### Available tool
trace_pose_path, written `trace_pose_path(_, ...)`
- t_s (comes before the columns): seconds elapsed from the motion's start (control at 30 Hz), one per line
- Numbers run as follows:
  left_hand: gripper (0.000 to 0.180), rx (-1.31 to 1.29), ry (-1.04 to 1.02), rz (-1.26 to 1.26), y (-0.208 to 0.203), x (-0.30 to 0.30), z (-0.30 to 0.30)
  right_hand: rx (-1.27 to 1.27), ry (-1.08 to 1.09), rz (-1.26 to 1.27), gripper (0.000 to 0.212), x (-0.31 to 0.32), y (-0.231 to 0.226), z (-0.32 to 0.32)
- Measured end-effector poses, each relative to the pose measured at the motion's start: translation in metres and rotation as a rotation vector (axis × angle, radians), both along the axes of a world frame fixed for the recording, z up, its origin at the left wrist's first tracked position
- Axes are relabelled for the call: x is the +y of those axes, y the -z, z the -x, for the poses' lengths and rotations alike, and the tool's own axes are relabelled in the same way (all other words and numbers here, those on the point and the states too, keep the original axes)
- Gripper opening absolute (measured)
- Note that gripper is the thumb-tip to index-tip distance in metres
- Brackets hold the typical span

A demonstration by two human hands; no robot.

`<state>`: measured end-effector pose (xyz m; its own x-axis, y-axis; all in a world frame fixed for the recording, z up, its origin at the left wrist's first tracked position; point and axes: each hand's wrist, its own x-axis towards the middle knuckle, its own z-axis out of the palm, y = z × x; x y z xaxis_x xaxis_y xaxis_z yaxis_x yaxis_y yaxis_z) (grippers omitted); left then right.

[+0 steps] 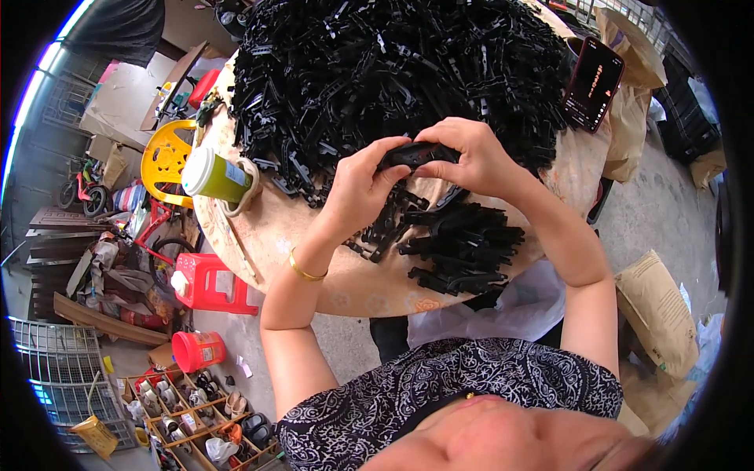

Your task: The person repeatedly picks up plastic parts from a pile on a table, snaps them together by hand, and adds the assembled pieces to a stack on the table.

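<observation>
Between both hands I hold a black plastic part [418, 155], elongated and glossy, above the near side of the table. My left hand [355, 187] grips its left end between thumb and fingers, with a gold bangle on that wrist. The other end is pinched by my right hand [473, 159]. Just beyond my hands rises a big heap of similar black plastic parts [393, 71]. On my side of the hands lies a smaller group of black parts [463, 245], laid roughly side by side. My fingers hide some of the held part.
The round table [345, 286] has a patterned cover. A green cup with a white lid [216, 174] stands at its left edge; a phone [594, 82] leans at the far right. Left are a yellow chair [166, 161], red stool [208, 281] and red bucket [198, 351]. Paper sacks [658, 314] stand right.
</observation>
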<state>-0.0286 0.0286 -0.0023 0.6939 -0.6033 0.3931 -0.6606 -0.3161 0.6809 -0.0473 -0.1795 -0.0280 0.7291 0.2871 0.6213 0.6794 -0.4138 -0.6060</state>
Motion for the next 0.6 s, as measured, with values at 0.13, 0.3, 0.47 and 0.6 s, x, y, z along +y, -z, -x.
trace_pose_path(0.13,0.028,0.004,0.013,-0.006,-0.0017,0.0001,0.0001,-0.044,-0.005,-0.008,0.036,0.0,0.0018,-0.0005)
trace_pose_path(0.3,0.028,-0.039,0.019,-0.038,-0.002,-0.0027,0.0004,-0.07,0.013,-0.008,0.033,0.0011,0.0005,0.0004)
trace_pose_path(0.47,0.026,-0.009,0.001,0.016,0.0011,-0.0006,0.0039,-0.113,0.055,0.062,0.032,0.0043,-0.003,0.0052)
trace_pose_path(0.6,0.027,0.153,0.04,0.072,-0.0035,-0.0017,0.0016,-0.175,0.058,0.101,0.032,-0.0008,0.002,0.0042)
